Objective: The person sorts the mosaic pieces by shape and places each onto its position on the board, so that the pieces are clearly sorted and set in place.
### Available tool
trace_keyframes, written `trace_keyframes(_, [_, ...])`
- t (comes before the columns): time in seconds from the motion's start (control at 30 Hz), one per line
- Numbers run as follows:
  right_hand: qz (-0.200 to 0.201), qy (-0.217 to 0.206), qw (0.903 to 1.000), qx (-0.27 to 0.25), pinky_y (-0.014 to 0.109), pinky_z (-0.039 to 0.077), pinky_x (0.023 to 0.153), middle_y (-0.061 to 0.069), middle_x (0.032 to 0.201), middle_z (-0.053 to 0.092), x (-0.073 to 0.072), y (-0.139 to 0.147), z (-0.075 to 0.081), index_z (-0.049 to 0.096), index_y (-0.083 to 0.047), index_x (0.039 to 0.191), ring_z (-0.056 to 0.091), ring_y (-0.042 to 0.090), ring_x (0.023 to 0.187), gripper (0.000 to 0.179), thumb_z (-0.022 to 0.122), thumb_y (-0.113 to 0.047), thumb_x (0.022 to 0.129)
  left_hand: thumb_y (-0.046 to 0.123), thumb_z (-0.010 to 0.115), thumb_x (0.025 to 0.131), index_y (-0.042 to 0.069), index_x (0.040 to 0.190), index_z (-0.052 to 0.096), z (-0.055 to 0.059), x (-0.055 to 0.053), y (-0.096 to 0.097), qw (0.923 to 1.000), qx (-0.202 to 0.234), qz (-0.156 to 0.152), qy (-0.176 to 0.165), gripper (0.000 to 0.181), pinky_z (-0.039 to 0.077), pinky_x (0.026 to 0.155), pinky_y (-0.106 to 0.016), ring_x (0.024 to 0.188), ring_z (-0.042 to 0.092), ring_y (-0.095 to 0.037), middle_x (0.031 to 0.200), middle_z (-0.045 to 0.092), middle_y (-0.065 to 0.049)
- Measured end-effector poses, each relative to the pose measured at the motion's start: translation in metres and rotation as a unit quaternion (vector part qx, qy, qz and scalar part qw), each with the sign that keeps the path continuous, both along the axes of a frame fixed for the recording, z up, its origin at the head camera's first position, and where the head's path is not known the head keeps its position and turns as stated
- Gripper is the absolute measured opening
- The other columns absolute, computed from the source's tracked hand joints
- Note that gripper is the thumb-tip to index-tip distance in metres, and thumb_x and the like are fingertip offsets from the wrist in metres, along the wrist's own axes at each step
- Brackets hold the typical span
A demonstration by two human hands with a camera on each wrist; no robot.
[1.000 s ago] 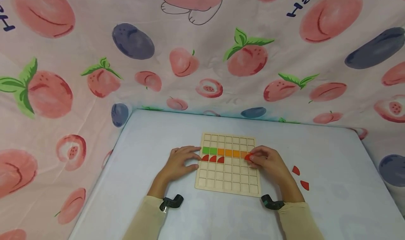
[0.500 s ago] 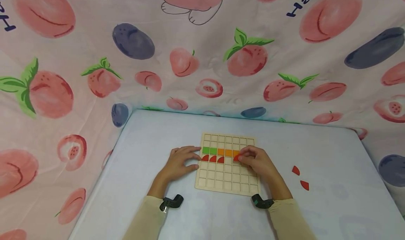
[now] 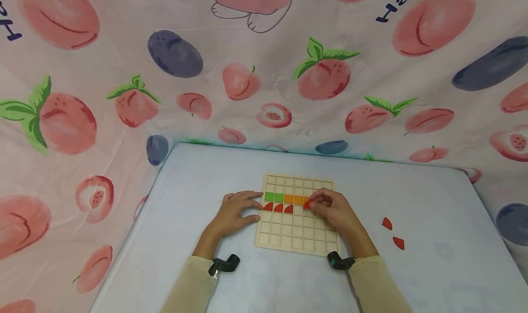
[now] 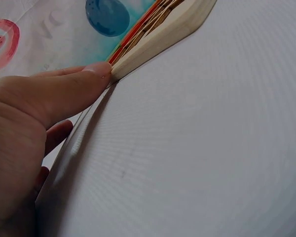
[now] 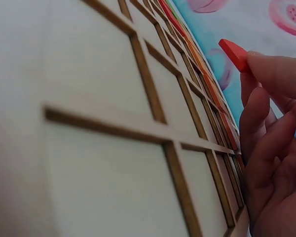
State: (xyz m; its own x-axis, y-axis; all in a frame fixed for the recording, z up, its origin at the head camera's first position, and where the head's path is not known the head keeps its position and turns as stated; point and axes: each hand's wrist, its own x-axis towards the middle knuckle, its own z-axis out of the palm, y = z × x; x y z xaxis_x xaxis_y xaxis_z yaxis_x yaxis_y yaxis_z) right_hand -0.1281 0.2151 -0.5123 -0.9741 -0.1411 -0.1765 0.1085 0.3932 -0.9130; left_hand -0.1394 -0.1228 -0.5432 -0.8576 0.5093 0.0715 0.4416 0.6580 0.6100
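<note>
A wooden grid board (image 3: 274,239) lies on the table, with a row of green squares (image 3: 269,197) and orange squares (image 3: 288,199) in its cells. In the row below, three red quarter-circle tiles (image 3: 278,208) fill the leftmost cells. My left hand (image 3: 233,213) has its fingers spread, fingertips at the board's left edge; the left wrist view shows the thumb (image 4: 96,74) against the wooden side. Thumb and fingers of my right hand (image 3: 336,210) pinch another red quarter-circle tile (image 5: 234,54), held over the board just right of the tile row. That hand hides some cells.
Two loose red quarter-circle tiles, an upper one (image 3: 387,223) and a lower one (image 3: 398,243), lie on the white tabletop (image 3: 445,203) right of the board. A fruit-printed cloth (image 3: 272,70) hangs behind the table and along its left side.
Over the second, my right hand has carried the pinched red tile leftward across the board, and in the last half second it has barely moved. The left hand stays in place.
</note>
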Motion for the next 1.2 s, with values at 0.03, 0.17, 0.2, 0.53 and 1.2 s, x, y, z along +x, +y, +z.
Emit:
trace_keyframes(0.03, [0.0, 0.001, 1.0, 0.003, 0.026, 0.051, 0.074, 0.011, 0.103, 0.071, -0.001, 0.0, 0.0, 0.07, -0.008, 0.11, 0.063, 0.02, 0.085, 0.021, 0.076, -0.017, 0.092, 0.04, 0.077, 0.09, 0.031, 0.111, 0.075, 0.0, 0.0, 0.0, 1.0, 0.001, -0.001, 0.001, 0.023, 0.027, 0.112, -0.052, 0.147, 0.043, -0.019, 0.152, 0.055, 0.01])
trace_keyframes(0.17, [0.001, 0.008, 0.9998, 0.018, 0.028, 0.051, 0.074, 0.009, 0.1, 0.071, -0.004, 0.001, -0.003, 0.07, -0.01, 0.108, 0.063, 0.021, 0.084, 0.018, 0.075, -0.016, 0.092, 0.04, 0.077, 0.089, 0.03, 0.111, 0.075, -0.001, 0.0, 0.0, 1.0, 0.003, -0.002, 0.007, 0.024, 0.027, 0.112, -0.053, 0.146, 0.043, -0.02, 0.151, 0.055, 0.01])
trace_keyframes(0.2, [0.0, 0.011, 0.9997, 0.02, 0.028, 0.051, 0.074, 0.009, 0.1, 0.071, -0.004, 0.001, -0.004, 0.07, -0.01, 0.108, 0.063, 0.021, 0.083, 0.017, 0.075, -0.016, 0.092, 0.041, 0.077, 0.089, 0.03, 0.111, 0.075, 0.0, 0.0, 0.0, 1.0, 0.003, -0.001, 0.006, 0.025, 0.027, 0.112, -0.053, 0.146, 0.043, -0.02, 0.151, 0.055, 0.01])
trace_keyframes(0.53, [0.008, -0.004, 0.9992, 0.039, 0.029, 0.051, 0.074, 0.007, 0.097, 0.073, -0.009, -0.003, -0.004, 0.071, -0.011, 0.106, 0.062, 0.021, 0.082, 0.016, 0.076, -0.018, 0.092, 0.044, 0.078, 0.087, 0.031, 0.112, 0.074, 0.0, 0.001, 0.0, 1.0, -0.007, 0.002, -0.004, 0.028, 0.027, 0.112, -0.053, 0.146, 0.043, -0.017, 0.152, 0.055, 0.01])
trace_keyframes(1.2, [-0.006, 0.0, 0.9859, 0.167, 0.034, 0.046, 0.078, -0.007, 0.084, 0.076, -0.005, -0.025, 0.009, 0.079, -0.02, 0.097, 0.065, 0.012, 0.081, 0.01, 0.081, -0.024, 0.087, 0.044, 0.078, 0.087, 0.031, 0.111, 0.075, 0.0, 0.0, 0.0, 1.0, -0.002, 0.0, 0.004, 0.027, 0.028, 0.112, -0.053, 0.146, 0.044, -0.017, 0.151, 0.055, 0.01])
